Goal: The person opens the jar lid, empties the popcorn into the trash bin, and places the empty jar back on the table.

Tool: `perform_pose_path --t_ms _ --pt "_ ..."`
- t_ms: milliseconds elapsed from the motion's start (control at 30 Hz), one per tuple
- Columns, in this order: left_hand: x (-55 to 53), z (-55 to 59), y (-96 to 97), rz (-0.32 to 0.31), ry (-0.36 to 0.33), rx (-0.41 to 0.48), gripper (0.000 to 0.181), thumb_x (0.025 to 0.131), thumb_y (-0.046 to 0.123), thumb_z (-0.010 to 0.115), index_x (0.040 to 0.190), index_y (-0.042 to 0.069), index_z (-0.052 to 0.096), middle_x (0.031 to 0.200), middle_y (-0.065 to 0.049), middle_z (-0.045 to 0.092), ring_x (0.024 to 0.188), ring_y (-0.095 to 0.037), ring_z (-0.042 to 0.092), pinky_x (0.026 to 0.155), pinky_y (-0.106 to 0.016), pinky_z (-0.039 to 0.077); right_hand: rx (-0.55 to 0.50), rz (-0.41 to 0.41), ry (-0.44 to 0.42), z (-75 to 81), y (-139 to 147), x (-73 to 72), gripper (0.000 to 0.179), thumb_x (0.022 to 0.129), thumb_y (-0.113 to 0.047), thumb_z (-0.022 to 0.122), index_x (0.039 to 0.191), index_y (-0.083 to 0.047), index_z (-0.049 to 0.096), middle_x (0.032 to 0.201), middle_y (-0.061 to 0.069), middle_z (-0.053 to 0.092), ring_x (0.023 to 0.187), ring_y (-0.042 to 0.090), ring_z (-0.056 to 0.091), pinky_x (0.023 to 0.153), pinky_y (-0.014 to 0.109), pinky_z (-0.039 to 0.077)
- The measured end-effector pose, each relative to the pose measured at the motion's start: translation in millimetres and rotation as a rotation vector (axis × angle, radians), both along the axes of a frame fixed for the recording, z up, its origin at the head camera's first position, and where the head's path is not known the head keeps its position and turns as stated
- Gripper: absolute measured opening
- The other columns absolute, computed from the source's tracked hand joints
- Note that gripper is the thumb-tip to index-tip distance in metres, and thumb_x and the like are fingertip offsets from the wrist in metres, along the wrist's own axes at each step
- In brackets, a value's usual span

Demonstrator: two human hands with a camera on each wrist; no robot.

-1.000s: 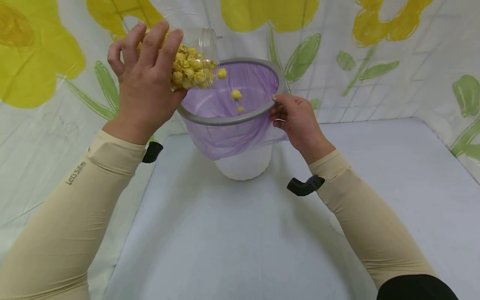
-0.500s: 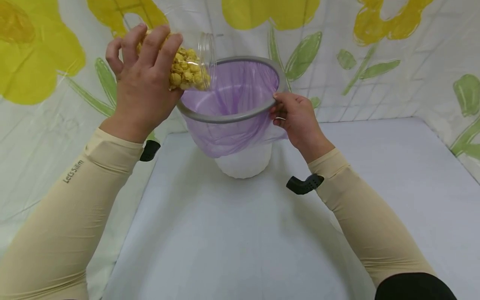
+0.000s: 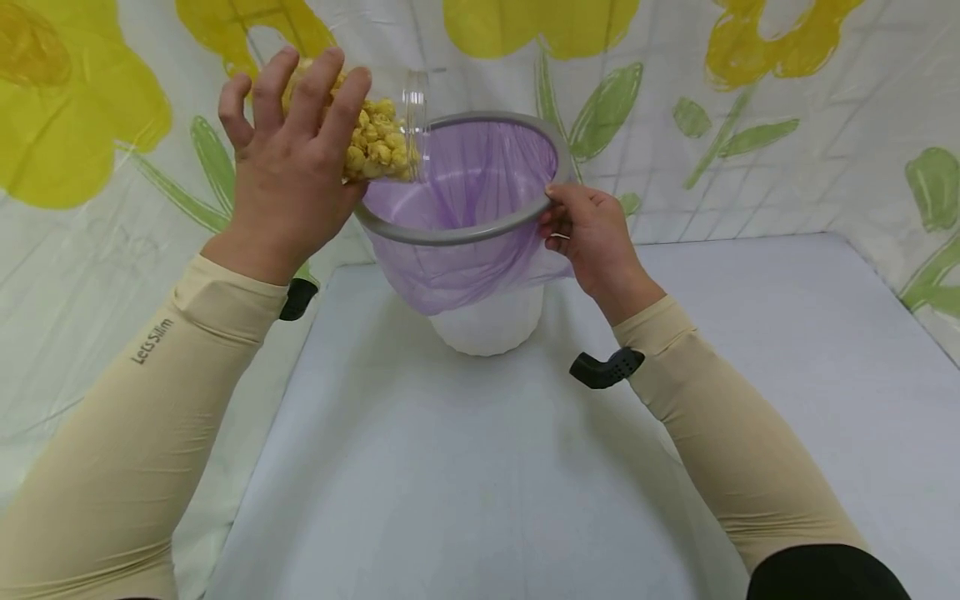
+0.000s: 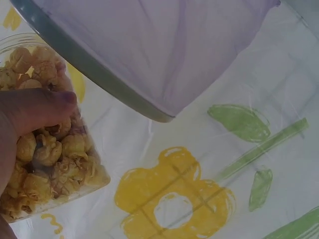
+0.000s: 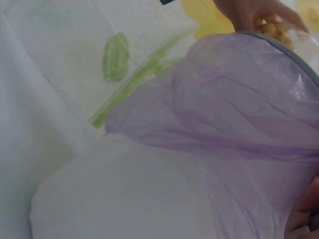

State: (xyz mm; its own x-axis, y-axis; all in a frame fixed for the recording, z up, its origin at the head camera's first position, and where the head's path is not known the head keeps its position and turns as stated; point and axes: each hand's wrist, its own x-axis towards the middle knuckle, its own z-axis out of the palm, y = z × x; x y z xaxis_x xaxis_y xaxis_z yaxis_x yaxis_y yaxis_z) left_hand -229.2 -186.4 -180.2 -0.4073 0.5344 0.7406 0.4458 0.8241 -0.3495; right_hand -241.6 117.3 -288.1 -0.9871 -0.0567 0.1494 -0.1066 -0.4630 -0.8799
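Note:
My left hand (image 3: pixel 296 171) grips a clear plastic jar (image 3: pixel 416 108) of yellow popcorn (image 3: pixel 378 142). The jar lies on its side, its mouth pointing right over the left part of a trash can's grey rim (image 3: pixel 465 237). In the left wrist view the thumb (image 4: pixel 42 107) presses across the jar's wall, with popcorn (image 4: pixel 47 149) filling it. The white trash can (image 3: pixel 487 325) wears a purple bag (image 3: pixel 465 275) folded over its rim. My right hand (image 3: pixel 596 242) pinches the rim's right side, thumb and finger on it. What lies at the can's bottom is hidden.
A white-covered table (image 3: pixel 480 467) carries the trash can near its back edge. Behind it hangs a white curtain (image 3: pixel 772 183) painted with yellow flowers. A black wrist camera (image 3: pixel 607 369) juts from the right sleeve.
A second ago several popcorn pieces were falling from the jar into the can; now none are in the air. The jar has dipped slightly and levelled. The right hand keeps its hold.

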Motion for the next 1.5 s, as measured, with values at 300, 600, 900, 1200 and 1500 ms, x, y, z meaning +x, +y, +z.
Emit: perform_pose_path --t_ms 300,600,900,1200,1500 --pt "-0.1 0.6 -1.4 0.033 -0.046 -0.053 0.076 0.093 0.009 0.071 0.159 0.020 0.035 0.169 -0.014 0.028 0.156 -0.039 0.020 0.120 -0.065 0.009 0.007 -0.003 -0.012 -1.4 -1.3 -0.2 0.028 0.102 -0.015 0.062 0.076 -0.012 0.072 0.065 -0.001 0.066 0.062 0.014 0.062 0.059 0.024 0.050" --pt "-3.2 -1.5 -0.7 0.029 0.013 -0.069 0.061 0.097 0.009 0.061 0.154 0.019 0.041 0.157 -0.013 0.041 0.152 -0.037 0.027 0.118 -0.065 0.011 0.008 0.002 -0.010 -0.1 -3.1 1.9 0.029 0.102 -0.015 0.062 0.075 -0.013 0.071 0.065 0.000 0.066 0.062 0.014 0.062 0.060 0.024 0.050" --pt "-4.2 -3.7 -1.4 0.030 0.022 -0.064 0.058 0.099 0.011 0.058 0.154 0.018 0.042 0.158 -0.013 0.041 0.151 -0.038 0.029 0.117 -0.064 0.012 0.012 0.003 -0.009 -0.5 -3.3 2.2 0.029 0.102 -0.015 0.062 0.074 -0.013 0.072 0.065 0.000 0.066 0.063 0.014 0.061 0.060 0.024 0.050" --pt "-2.6 -3.4 -1.7 0.039 0.007 -0.078 0.066 0.097 0.012 0.066 0.157 0.019 0.039 0.161 -0.013 0.038 0.152 -0.038 0.026 0.117 -0.065 0.012 0.002 0.003 -0.011 -0.2 -3.6 2.0 0.029 0.102 -0.015 0.062 0.074 -0.012 0.071 0.065 0.000 0.066 0.062 0.014 0.061 0.060 0.024 0.050" --pt "-1.8 -1.7 -0.9 0.039 -0.005 -0.074 0.067 0.097 0.012 0.065 0.158 0.021 0.038 0.163 -0.012 0.036 0.154 -0.037 0.024 0.119 -0.064 0.011 -0.003 0.007 -0.006 0.7 -4.2 1.8 0.029 0.101 -0.014 0.062 0.074 -0.012 0.071 0.065 0.000 0.066 0.060 0.014 0.061 0.059 0.024 0.050"
